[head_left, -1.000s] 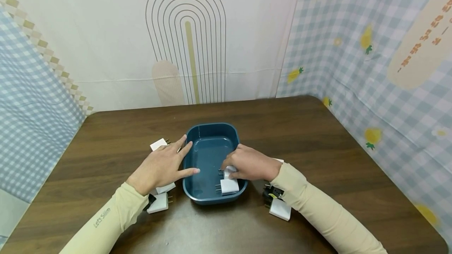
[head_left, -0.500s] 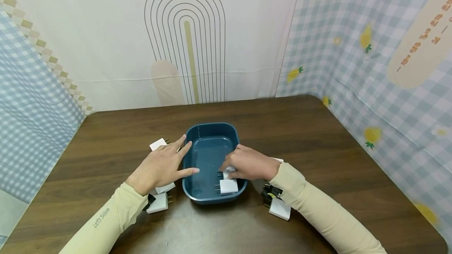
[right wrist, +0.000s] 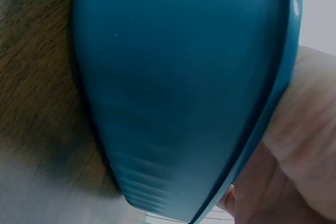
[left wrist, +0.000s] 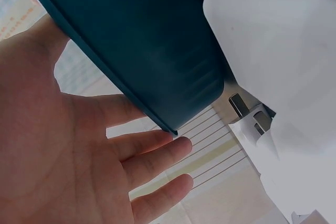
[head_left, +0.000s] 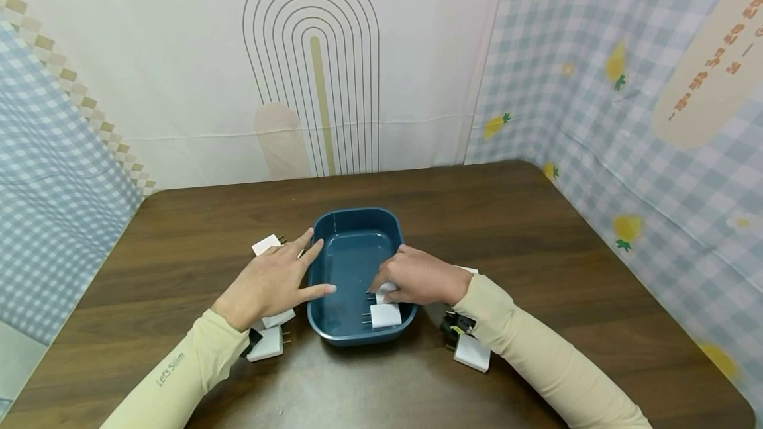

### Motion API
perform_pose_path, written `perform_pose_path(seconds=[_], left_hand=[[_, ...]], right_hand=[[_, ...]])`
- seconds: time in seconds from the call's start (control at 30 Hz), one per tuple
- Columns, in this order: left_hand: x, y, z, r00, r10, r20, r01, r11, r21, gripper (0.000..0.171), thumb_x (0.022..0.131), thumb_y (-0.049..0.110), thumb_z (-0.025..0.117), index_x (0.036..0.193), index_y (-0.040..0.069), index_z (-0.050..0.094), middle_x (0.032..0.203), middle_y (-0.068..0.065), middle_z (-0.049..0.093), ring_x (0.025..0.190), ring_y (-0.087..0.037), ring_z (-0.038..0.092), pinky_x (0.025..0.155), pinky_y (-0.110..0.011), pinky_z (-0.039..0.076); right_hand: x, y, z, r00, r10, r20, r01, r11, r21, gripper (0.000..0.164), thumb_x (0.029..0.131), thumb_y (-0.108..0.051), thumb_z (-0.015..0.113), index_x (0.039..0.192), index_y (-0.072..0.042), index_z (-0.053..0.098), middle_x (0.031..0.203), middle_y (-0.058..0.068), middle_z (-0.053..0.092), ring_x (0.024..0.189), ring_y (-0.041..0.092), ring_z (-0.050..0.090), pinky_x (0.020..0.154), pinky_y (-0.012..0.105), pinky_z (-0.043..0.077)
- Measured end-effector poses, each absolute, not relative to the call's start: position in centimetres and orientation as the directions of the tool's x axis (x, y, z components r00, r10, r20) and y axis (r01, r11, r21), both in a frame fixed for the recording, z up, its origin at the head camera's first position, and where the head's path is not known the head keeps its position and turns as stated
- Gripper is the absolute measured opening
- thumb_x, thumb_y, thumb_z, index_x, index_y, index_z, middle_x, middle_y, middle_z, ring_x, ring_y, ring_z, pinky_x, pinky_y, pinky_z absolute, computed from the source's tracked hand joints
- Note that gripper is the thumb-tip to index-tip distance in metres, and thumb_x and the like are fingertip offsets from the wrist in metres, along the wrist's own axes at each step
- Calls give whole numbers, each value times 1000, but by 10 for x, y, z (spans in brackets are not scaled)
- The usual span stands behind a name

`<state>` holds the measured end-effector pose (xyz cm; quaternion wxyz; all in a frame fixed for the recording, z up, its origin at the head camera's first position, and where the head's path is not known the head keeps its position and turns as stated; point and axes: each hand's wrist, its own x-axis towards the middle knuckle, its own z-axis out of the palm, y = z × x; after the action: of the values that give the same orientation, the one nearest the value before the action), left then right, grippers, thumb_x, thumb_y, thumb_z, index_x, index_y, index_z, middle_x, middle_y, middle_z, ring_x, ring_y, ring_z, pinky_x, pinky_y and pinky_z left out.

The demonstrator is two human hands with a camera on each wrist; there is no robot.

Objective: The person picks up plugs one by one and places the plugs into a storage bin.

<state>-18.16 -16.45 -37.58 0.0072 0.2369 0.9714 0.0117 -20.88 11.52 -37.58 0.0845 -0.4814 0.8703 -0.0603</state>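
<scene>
The right hand [head_left: 420,275], the nearer one, pinches a charger [head_left: 384,288], prongs-left, inside the bin [head_left: 348,260] by its right edge, just beyond a second charger [head_left: 385,316], while the splayed left hand [head_left: 271,283] touches the left edge.

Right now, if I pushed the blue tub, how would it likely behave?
The blue tub would probably stay stiff, since its walls look smooth and moulded. Its low, broad shape on the tabletop suggests it would slide rather than tip or roll. The front white plug inside might shift, as nothing visibly fastens it.
</scene>
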Motion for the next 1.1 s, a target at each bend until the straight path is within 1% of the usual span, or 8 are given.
perform_pose_path(seconds=[0.37,0.53,0.7,0.93,1.1], left_hand=[[-181,-164,-375,-885,466,-2,465,885,32,93,92,74,49,156,6,40,164,-21,31,144,-40,46,114,-59,41],[-181,-164,-374,-888,460,-2,460,888,27,94,92,75,48,156,7,39,165,-21,30,144,-40,46,115,-59,41],[-181,-164,-374,-887,462,-5,462,887,27,93,92,75,49,156,8,39,165,-21,29,144,-40,45,114,-59,41],[-182,-164,-375,-884,467,-3,467,884,31,93,92,75,49,156,7,39,164,-21,30,143,-40,46,114,-59,42],[-182,-164,-375,-880,475,-14,474,880,29,94,92,74,49,156,7,39,165,-22,29,144,-40,45,115,-57,41]], right_hand=[[-210,115,-375,-491,-868,-73,-850,495,-178,24,93,-26,74,116,-20,79,113,-5,78,105,9,72,86,28,51],[-212,115,-375,-472,-880,-57,-860,473,-189,23,94,-26,74,115,-19,79,111,-4,78,103,9,73,88,26,55],[-211,115,-375,-465,-883,-58,-863,467,-194,22,94,-26,74,115,-20,79,110,-5,78,102,8,73,84,24,53],[-211,115,-375,-470,-880,-65,-861,474,-186,23,94,-27,74,116,-21,79,111,-7,78,104,8,72,83,25,50],[-211,115,-377,-464,-883,-65,-865,468,-182,23,94,-27,74,116,-21,79,111,-6,78,103,8,72,83,23,52]])
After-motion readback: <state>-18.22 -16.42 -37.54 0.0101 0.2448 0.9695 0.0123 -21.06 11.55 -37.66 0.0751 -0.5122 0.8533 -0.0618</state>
